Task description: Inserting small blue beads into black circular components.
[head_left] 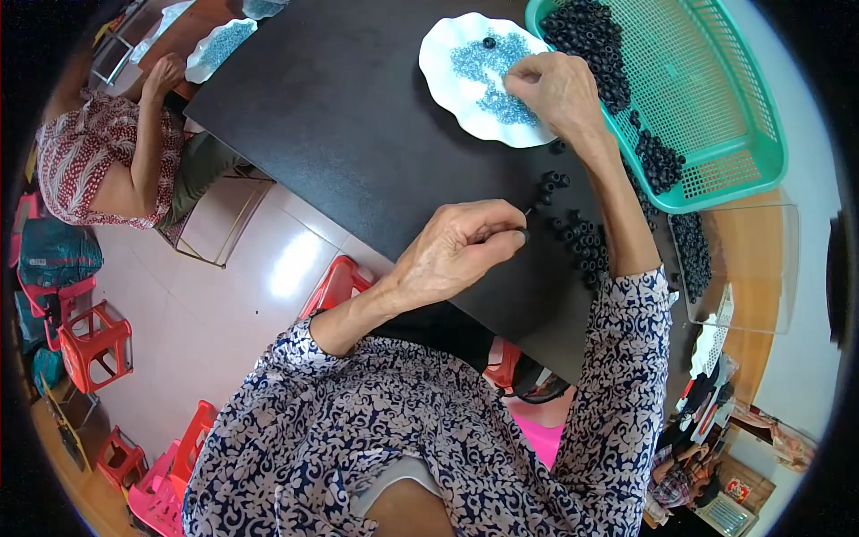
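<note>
- Counter (358, 116): dark top carrying all the work.
- Green basket (716, 98): far right, holding black rings.
- White plate (447, 54): scalloped, strewn with small blue pieces (488, 67); it lies ahead of the person, nearer the right hand.
- Right hand (555, 89): over the plate's right side, fingertips pressed together among the blue pieces.
- Left hand (461, 246): closer in, pinching a thin pin that points right, toward the loose black rings (582, 242) just beside it.
</note>
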A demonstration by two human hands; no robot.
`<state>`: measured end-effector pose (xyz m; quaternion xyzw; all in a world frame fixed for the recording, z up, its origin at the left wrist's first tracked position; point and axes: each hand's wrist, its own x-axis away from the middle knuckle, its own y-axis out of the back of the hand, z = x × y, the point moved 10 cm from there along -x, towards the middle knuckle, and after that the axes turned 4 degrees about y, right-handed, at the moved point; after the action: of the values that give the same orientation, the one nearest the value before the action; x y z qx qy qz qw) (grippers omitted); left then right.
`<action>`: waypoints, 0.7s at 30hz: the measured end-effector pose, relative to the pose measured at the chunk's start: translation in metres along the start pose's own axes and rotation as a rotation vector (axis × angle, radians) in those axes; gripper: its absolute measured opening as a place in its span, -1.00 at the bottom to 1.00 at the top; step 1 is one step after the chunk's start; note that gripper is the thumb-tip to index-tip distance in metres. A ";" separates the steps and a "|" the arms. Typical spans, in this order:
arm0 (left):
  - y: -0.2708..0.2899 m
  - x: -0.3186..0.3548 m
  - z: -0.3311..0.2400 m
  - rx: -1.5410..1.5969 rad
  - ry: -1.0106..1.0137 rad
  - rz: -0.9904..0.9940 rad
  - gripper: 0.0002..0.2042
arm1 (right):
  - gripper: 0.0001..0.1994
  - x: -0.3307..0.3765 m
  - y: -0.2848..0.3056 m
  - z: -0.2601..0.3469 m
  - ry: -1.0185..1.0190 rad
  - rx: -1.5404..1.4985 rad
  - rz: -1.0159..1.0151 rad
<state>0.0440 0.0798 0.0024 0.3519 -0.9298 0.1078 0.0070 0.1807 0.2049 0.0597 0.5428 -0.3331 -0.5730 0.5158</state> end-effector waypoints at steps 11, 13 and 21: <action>0.000 0.001 -0.002 0.007 -0.024 0.015 -0.86 | -0.81 -0.005 -0.008 0.007 -0.014 0.175 0.053; -0.001 0.003 0.001 0.016 0.036 0.038 -0.85 | -0.80 0.002 0.006 0.012 0.012 0.094 -0.042; 0.012 0.002 0.010 0.204 -0.058 -0.071 -0.82 | -0.86 0.084 0.031 0.028 -0.167 -0.714 -0.151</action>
<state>0.0353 0.0849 -0.0096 0.3863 -0.9008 0.1915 -0.0521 0.1708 0.1123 0.0703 0.3033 -0.1121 -0.7319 0.5999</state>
